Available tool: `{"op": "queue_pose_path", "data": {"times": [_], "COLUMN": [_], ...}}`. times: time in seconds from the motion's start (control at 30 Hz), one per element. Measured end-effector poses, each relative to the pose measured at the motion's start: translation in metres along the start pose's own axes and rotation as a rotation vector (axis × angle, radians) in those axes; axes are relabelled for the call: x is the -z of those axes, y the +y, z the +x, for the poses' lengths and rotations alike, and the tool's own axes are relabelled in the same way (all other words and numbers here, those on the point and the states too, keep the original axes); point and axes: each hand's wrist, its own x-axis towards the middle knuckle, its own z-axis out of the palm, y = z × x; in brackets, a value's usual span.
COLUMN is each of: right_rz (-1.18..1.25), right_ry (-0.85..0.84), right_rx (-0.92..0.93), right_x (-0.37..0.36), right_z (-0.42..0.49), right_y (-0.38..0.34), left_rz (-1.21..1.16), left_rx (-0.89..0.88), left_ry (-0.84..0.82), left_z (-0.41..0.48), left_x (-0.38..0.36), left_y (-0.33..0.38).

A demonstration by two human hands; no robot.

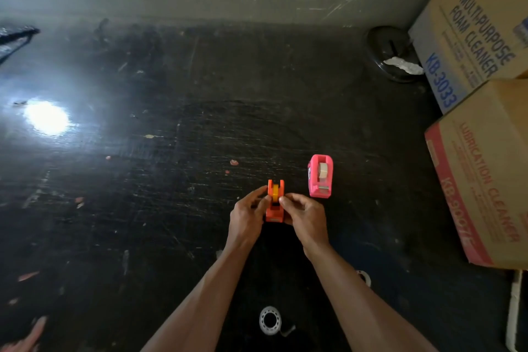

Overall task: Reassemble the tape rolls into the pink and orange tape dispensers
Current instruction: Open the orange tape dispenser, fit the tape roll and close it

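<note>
The orange tape dispenser (275, 210) sits on the dark floor at centre, with a yellow tape roll (275, 192) seated between its side walls. My left hand (248, 218) pinches the dispenser's left side and my right hand (305, 216) pinches its right side, fingertips near the roll. The pink tape dispenser (320, 176) stands just to the right, untouched, with a pale tape roll (323, 171) inside it.
A clear tape roll (270, 320) lies on the floor between my forearms, and another ring (364, 276) peeks out beside my right arm. Two cardboard boxes (483, 168) stand at the right. A dark round object (393, 51) with white paper sits by the wall.
</note>
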Motion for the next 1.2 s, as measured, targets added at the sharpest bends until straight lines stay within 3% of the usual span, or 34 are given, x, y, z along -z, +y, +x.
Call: {"op": "queue_pose_path", "data": {"times": [0.37,0.7,1.2], "right_rz": [0.232,0.271,0.301], "right_ry": [-0.110,-0.158,-0.151], "right_rx": [-0.081,-0.056,-0.061], "right_x": [0.037,0.042,0.043], "right_z": [-0.094,-0.137,-0.148], "right_y": [0.056,0.066,0.050], "left_rz": [-0.097,-0.186,-0.351], "left_rx": [0.093,0.075,0.112], "left_ry": [-0.189,-0.152,-0.099], "left_z": [-0.109,-0.163,-0.172], "left_x": [0.008,0.013,0.007], "left_y": [-0.027,-0.028,-0.016]}}
